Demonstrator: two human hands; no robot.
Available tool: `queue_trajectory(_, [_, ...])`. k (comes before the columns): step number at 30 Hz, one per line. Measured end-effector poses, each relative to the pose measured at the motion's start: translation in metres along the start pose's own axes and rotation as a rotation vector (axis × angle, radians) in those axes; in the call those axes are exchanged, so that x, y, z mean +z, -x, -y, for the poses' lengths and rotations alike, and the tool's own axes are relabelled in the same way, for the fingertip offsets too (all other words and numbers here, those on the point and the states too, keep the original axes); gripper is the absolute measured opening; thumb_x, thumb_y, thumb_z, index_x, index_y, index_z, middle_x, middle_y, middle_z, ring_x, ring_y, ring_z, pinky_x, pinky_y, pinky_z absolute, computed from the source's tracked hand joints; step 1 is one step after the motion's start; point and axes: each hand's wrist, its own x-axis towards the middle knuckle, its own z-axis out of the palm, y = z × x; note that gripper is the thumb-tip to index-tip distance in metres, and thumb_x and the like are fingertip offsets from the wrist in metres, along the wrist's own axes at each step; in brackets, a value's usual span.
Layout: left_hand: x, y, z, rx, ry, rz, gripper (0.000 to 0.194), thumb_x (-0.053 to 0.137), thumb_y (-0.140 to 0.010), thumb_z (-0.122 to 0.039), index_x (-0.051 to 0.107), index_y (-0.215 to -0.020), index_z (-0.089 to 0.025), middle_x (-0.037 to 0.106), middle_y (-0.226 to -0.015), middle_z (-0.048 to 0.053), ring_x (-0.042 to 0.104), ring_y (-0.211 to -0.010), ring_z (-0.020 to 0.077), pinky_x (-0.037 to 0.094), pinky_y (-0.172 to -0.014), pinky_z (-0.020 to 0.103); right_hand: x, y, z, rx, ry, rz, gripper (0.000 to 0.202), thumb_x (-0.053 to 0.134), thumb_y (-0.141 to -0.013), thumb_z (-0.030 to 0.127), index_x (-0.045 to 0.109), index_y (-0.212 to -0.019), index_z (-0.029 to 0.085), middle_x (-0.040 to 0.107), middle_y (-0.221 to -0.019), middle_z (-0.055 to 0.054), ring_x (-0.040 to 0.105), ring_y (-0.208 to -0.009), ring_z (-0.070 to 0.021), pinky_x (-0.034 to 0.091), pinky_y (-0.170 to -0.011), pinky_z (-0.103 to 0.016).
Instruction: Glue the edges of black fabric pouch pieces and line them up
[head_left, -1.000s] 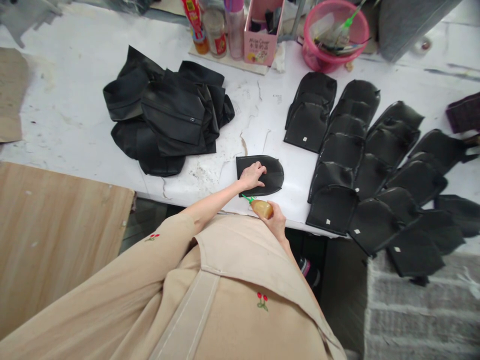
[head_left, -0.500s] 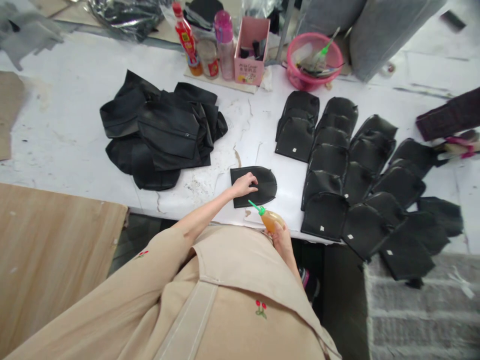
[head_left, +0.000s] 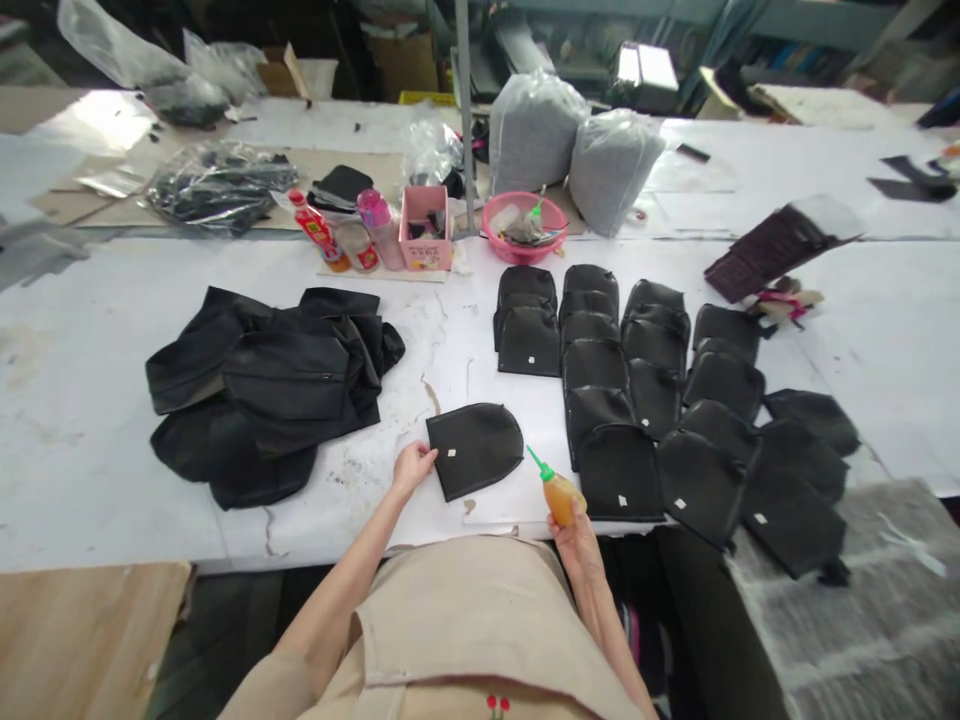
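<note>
A black rounded piece with a small white tag lies on the white table in front of me. My left hand pinches its straight left edge between thumb and fingers. In my right hand is a bottle of amber liquid, its green nozzle pointing up and left, just right of the piece's curved end. To the left sits a heap of black pieces. Overlapping rows of similar black pieces spread out on the right, some with white tags.
Along the back stand a red-capped bottle, a glass jar, a pink-topped bottle, a pink box and a pink basket. Wrapped grey bundles are behind. A wooden board is at the lower left.
The view has tilted up. My left hand has moved from the top of the black piece to its left edge, and a white tag now shows. My right hand still holds the bottle.
</note>
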Motion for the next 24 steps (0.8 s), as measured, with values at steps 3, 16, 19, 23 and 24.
queue_trajectory(3, [-0.002, 0.012, -0.007, 0.037, 0.402, 0.019, 0.029, 0.069, -0.073, -0.036, 0.045, -0.065, -0.022, 0.057, -0.06, -0.004, 0.064, -0.07, 0.0185, 0.049, -0.065, 0.028, -0.003, -0.006, 0.006, -0.011, -0.041, -0.023, 0.029, 0.076, -0.078, 0.042, 0.068, -0.098, 0.024, 0.074, -0.086, -0.001, 0.068, -0.064, -0.0139, 0.06, -0.052, -0.025])
queue_trajectory(16, [-0.005, 0.019, -0.126, 0.106, 1.347, 0.327, 0.022, 0.067, -0.065, -0.013, 0.064, -0.085, -0.021, 0.074, -0.09, -0.001, 0.069, -0.083, 0.013, 0.057, -0.08, 0.027, -0.03, -0.034, 0.059, -0.105, -0.184, -0.114, 0.04, 0.084, -0.068, 0.047, 0.069, -0.098, 0.025, 0.074, -0.097, -0.002, 0.072, -0.08, -0.0187, 0.059, -0.053, -0.025])
queue_trajectory(19, [0.001, -0.001, -0.168, 0.242, 1.257, 0.262, 0.025, 0.062, -0.069, -0.014, 0.062, -0.093, -0.023, 0.073, -0.096, -0.001, 0.068, -0.094, 0.014, 0.056, -0.089, 0.031, -0.039, -0.04, 0.067, -0.108, -0.206, -0.146, 0.039, 0.084, -0.067, 0.047, 0.069, -0.096, 0.026, 0.074, -0.097, -0.002, 0.071, -0.079, -0.0183, 0.059, -0.053, -0.025])
queue_trajectory(23, [0.013, -0.025, -0.218, 0.261, 1.285, 0.188, 0.035, 0.05, -0.071, -0.007, 0.057, -0.1, -0.024, 0.072, -0.105, -0.002, 0.066, -0.103, 0.0109, 0.053, -0.097, 0.032, -0.047, -0.041, 0.073, -0.051, -0.279, -0.179, 0.041, 0.088, -0.061, 0.044, 0.07, -0.093, 0.026, 0.074, -0.099, 0.0, 0.071, -0.081, -0.0163, 0.058, -0.054, -0.023])
queue_trajectory(24, [0.017, -0.03, -0.229, 0.234, 1.332, 0.183, 0.038, 0.049, -0.069, -0.004, 0.056, -0.101, -0.024, 0.072, -0.105, -0.003, 0.066, -0.103, 0.0096, 0.053, -0.098, 0.031, -0.049, -0.04, 0.074, -0.036, -0.302, -0.184, 0.042, 0.089, -0.059, 0.043, 0.07, -0.092, 0.025, 0.074, -0.099, 0.0, 0.07, -0.082, -0.0155, 0.058, -0.055, -0.021])
